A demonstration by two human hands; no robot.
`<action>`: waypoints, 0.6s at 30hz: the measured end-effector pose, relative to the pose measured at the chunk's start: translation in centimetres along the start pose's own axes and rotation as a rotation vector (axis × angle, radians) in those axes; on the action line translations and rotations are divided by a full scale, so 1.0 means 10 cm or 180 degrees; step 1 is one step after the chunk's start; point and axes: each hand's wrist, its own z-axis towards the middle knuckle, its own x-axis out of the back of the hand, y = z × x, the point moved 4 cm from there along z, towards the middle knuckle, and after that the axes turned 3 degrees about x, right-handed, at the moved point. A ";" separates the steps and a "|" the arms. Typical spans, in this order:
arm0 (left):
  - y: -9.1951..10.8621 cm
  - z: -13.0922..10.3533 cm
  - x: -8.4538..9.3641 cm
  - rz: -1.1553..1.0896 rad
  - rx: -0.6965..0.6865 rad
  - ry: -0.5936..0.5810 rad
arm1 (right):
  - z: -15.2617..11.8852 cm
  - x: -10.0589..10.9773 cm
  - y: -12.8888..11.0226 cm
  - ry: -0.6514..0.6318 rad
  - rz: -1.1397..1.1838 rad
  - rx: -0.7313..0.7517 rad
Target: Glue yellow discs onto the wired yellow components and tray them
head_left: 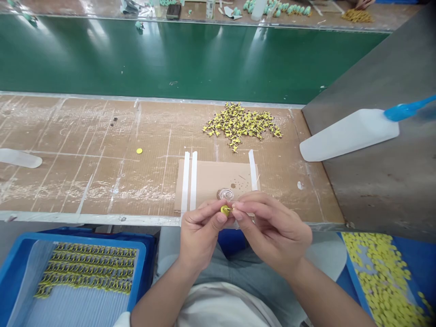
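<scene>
Both hands were raised over the near edge of the cardboard sheet point(211, 175), which lay on the brown tabletop point(156, 181). The left hand point(200, 234) pinched a round yellow piece point(225, 210) between thumb and fingers, and the right hand point(274, 222) gripped a small dark part point(230, 209) with its fingertips, right against the yellow – whether the two were joined could not be told at that size. Just past the fingers, on the sheet itself, sat a small clear dish point(225, 195), with brown specks to its right; white tape strips point(194, 181) ran down the sheet, two at its left side and one at its right. Beyond the sheet a loose pile of yellow-and-dark pieces point(238, 123) spread over the tabletop, while a lone yellow disc point(139, 151) lay to the sheet's left. Well to the sheet's right a white bottle with a blue nozzle point(350, 135) lay tilted by a grey panel point(384, 181). Below and left of the sheet, a blue tray point(142, 263) held rows of yellow-and-dark parts point(90, 265); below and right of it – partly cut off by the frame – another blue container point(356, 277) held many yellow discs point(384, 281). Farther beyond the sheet, past the pile, stretched a green surface point(170, 63)
</scene>
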 end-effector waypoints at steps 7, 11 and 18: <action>-0.01 -0.01 0.02 0.0097 -0.0002 0.0081 | -0.01 0.00 0.00 -0.0006 0.0012 -0.0041; 0.00 0.00 0.02 0.0160 -0.0022 0.0120 | -0.02 0.01 0.02 -0.0046 0.0009 -0.0134; 0.00 -0.02 0.03 0.0253 -0.0092 0.0052 | -0.02 0.00 0.03 -0.0120 0.0042 -0.0127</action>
